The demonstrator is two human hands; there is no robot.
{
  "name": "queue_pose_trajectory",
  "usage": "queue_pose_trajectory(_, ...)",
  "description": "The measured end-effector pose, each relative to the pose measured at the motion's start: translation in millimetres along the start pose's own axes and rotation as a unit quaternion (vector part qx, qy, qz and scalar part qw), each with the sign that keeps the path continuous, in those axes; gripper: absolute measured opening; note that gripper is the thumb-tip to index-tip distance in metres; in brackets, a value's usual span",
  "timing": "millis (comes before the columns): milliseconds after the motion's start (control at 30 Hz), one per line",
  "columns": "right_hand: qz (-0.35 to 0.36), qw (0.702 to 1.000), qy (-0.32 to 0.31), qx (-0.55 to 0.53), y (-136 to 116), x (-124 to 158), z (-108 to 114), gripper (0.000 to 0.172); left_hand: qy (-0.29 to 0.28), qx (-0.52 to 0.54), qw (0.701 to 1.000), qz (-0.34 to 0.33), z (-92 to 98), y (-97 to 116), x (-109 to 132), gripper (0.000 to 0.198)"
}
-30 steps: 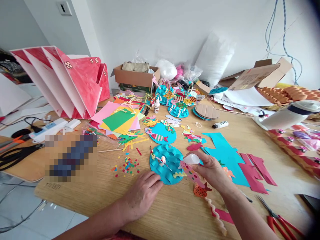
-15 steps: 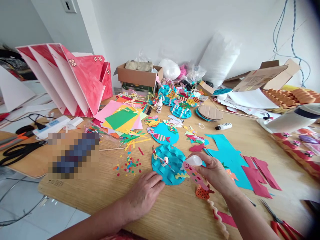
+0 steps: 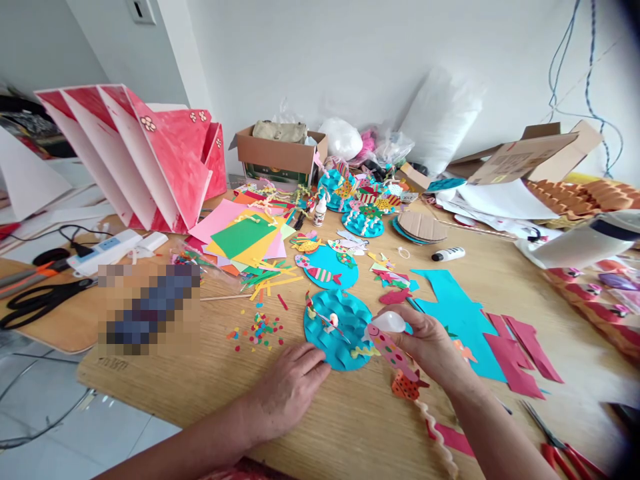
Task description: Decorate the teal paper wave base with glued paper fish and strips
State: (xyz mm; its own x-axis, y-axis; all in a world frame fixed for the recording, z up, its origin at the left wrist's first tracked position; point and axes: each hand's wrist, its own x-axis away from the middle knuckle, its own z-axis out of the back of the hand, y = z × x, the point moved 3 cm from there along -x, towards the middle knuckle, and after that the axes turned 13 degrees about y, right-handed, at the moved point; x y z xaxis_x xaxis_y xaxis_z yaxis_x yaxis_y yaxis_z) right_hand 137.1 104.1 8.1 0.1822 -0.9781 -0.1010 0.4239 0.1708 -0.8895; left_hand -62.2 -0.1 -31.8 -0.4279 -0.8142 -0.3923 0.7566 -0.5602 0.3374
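A round blue disc (image 3: pixel 345 317) with a wavy embossed surface lies in front of me, with a small white lump and a thin thread on it. My left hand (image 3: pixel 290 390) has its fingers together on the disc's near-left edge. My right hand (image 3: pixel 425 340) is closed around a rounded white bottle (image 3: pixel 390 323), seen end-on, beside the disc. Against those fingers is a pink paper fish (image 3: pixel 387 350) with coloured dots. Below it come an orange paper fish (image 3: pixel 406 385) and a pale wavy strip (image 3: pixel 434 430). A yellow wavy strip (image 3: pixel 364 351) crosses the disc's right edge.
Paper dots (image 3: pixel 263 330) are scattered left of the disc. Blue paper (image 3: pixel 460 313) and dark red scraps (image 3: pixel 515 353) lie right; red-handled scissors (image 3: pixel 560 447) lie near the front. Behind are a flat blue disc (image 3: pixel 327 260) with paper fish and a small glue bottle (image 3: pixel 319 210).
The whole view has shifted very slightly. Both hands, the disc and the paper fish stay in the same places relative to one another.
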Motion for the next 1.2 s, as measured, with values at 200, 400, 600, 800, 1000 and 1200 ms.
queue_pose_trajectory(200,0.003,1.000,0.014,0.007,-0.5,1.3,-1.1,0.018,-0.004,0.004,1.000,0.000,1.3,0.5,-1.2,0.017)
queue_pose_trajectory(400,0.001,1.000,0.009,0.008,0.7,0.1,-1.9,0.019,-0.002,-0.001,1.000,-0.004,2.4,1.1,-1.5,0.017)
queue_pose_trajectory(600,-0.014,1.000,0.015,-0.001,1.2,0.9,-1.9,0.026,0.004,-0.011,1.000,-0.007,1.1,0.6,-0.6,0.017)
queue_pose_trajectory(800,-0.025,0.999,0.010,-0.034,4.9,1.6,1.9,0.024,-0.002,0.001,1.000,0.000,-0.9,-0.4,-0.1,0.016)
queue_pose_trajectory(1000,-0.020,0.999,0.000,-0.029,6.3,0.9,3.2,0.024,0.000,-0.006,1.000,-0.002,0.7,0.0,-1.0,0.016)
queue_pose_trajectory(1200,-0.021,1.000,-0.006,-0.014,4.7,1.1,2.6,0.026,-0.007,-0.012,1.000,-0.004,1.1,0.5,-1.3,0.017)
